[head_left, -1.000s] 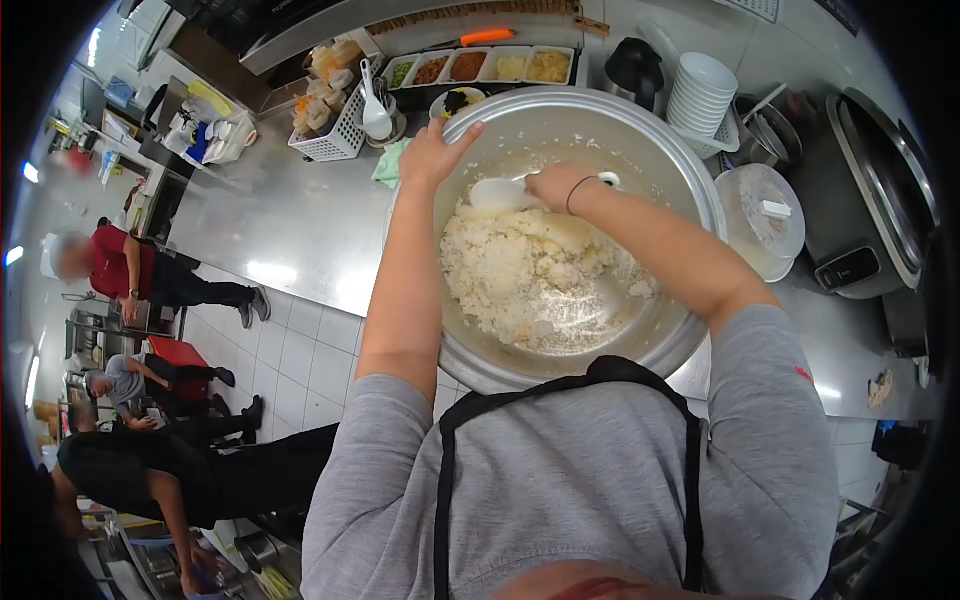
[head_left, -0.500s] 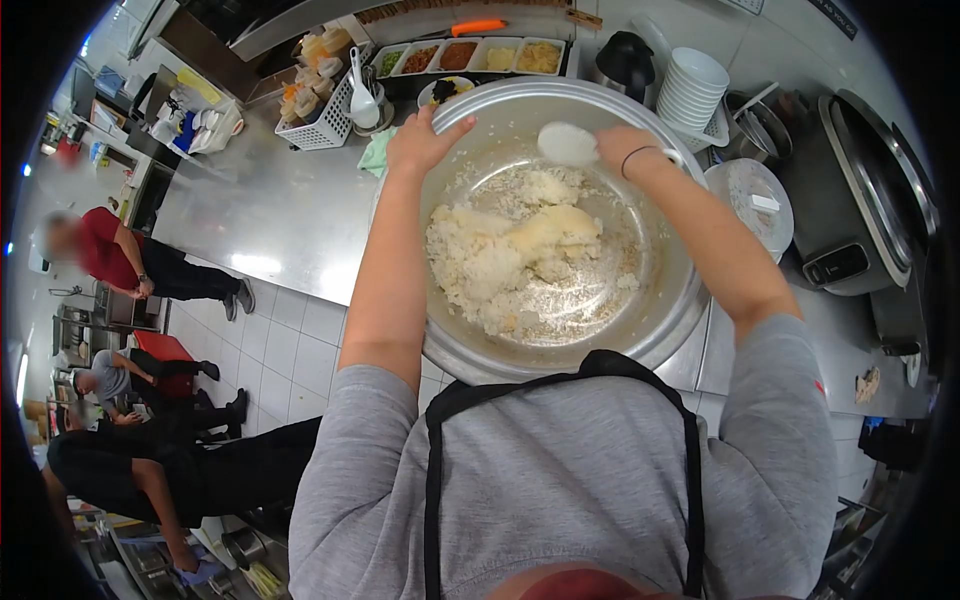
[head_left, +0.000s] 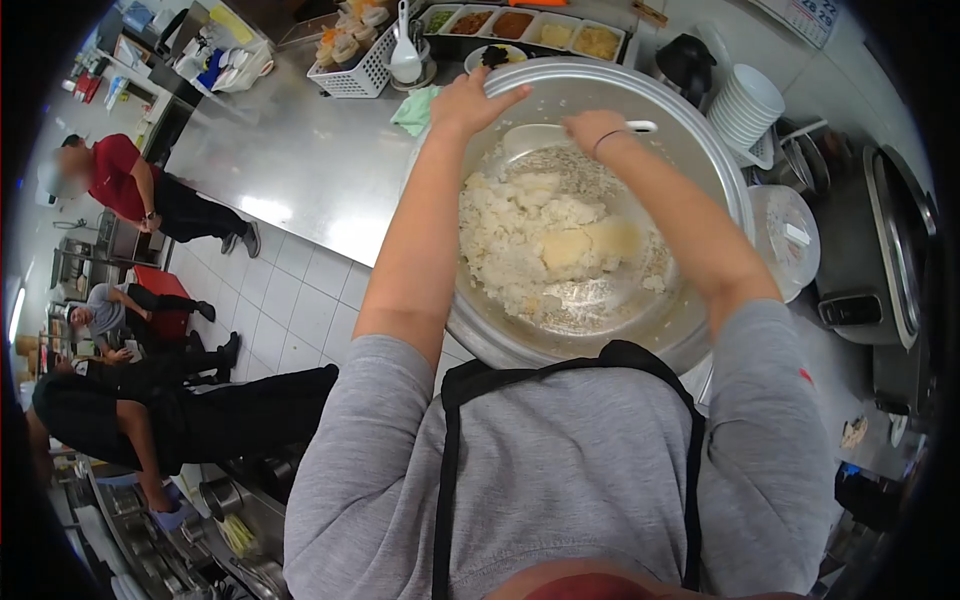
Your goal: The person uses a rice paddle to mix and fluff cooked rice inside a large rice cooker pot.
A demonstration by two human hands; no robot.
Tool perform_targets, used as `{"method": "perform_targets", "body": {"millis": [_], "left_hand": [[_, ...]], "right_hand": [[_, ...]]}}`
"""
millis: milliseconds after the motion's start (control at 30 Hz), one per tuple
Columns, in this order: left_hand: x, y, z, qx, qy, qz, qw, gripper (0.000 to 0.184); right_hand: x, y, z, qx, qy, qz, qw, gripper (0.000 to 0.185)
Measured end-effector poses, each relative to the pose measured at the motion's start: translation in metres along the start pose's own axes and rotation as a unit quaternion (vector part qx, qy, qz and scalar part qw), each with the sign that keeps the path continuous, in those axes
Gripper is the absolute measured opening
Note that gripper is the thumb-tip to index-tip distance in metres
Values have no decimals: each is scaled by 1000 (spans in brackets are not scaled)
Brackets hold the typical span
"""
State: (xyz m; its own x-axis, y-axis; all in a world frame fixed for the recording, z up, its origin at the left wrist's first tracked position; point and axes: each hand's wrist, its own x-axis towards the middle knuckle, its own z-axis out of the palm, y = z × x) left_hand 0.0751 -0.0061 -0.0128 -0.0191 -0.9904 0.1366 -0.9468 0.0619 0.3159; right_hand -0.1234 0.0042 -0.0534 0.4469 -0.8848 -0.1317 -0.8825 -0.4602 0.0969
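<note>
Cooked rice (head_left: pixel 510 225) lies heaped in the left half of a large round metal pot (head_left: pixel 727 180), with a pale yellow slab (head_left: pixel 575 247) on it. Fingers over the far left rim and thumb inside, my left hand (head_left: pixel 475 103) grips the pot. Inside the far part of the pot, my right hand (head_left: pixel 592 130) is closed around a white rice paddle (head_left: pixel 530 137). The paddle's blade points left against the pot's inner wall, and its handle end sticks out right of my fist.
Behind the pot stands a row of topping trays (head_left: pixel 515 22). A white basket of bottles (head_left: pixel 355 75) and a green cloth (head_left: pixel 415 110) are left. Stacked bowls (head_left: pixel 748 105) and a rice cooker (head_left: pixel 870 250) are right. Several people, one in a red shirt (head_left: pixel 122 178), are left.
My right hand has moved the paddle left and down to the pot's inner wall, its blade now leftward. My left hand stays on the rim. The whole view has shifted.
</note>
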Motion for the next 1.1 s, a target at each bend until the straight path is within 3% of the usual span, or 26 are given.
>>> {"method": "perform_targets", "body": {"millis": [67,133,233,367,433,500,600,733,833,967,1100], "left_hand": [[0,0,2,1,17,10,1000,102],[-2,2,1,-4,23,-3,1000,101],[-2,4,-2,-2,18,0,1000,100],[-1,2,-4,0,11,-2,1000,100],[0,1,-2,-6,13,8,1000,100],[-2,2,-1,-4,7,3,1000,100],[-2,2,-2,-2,6,-4,1000,101],[-1,2,-1,0,-1,-3,1000,101],[0,-1,1,-13,16,15,1000,100],[1,0,1,-8,26,15,1000,100],[-3,2,-1,1,10,3,1000,100]], "right_hand": [[13,-27,-5,15,35,4,999,24],[-5,-47,-31,5,-5,-127,992,26],[-16,-59,-36,-1,-50,-195,980,31],[-36,-65,-29,23,-115,-223,968,35],[-63,-63,-20,28,-207,-245,947,39],[-88,-49,-26,20,-205,-265,942,35],[-91,-26,-54,24,-195,-234,952,33],[-40,23,-47,44,-27,-57,997,37],[-12,30,-19,45,-32,26,998,37],[-46,-19,-11,89,-145,-105,980,39],[-90,-28,-49,47,-227,-189,954,41]]}}
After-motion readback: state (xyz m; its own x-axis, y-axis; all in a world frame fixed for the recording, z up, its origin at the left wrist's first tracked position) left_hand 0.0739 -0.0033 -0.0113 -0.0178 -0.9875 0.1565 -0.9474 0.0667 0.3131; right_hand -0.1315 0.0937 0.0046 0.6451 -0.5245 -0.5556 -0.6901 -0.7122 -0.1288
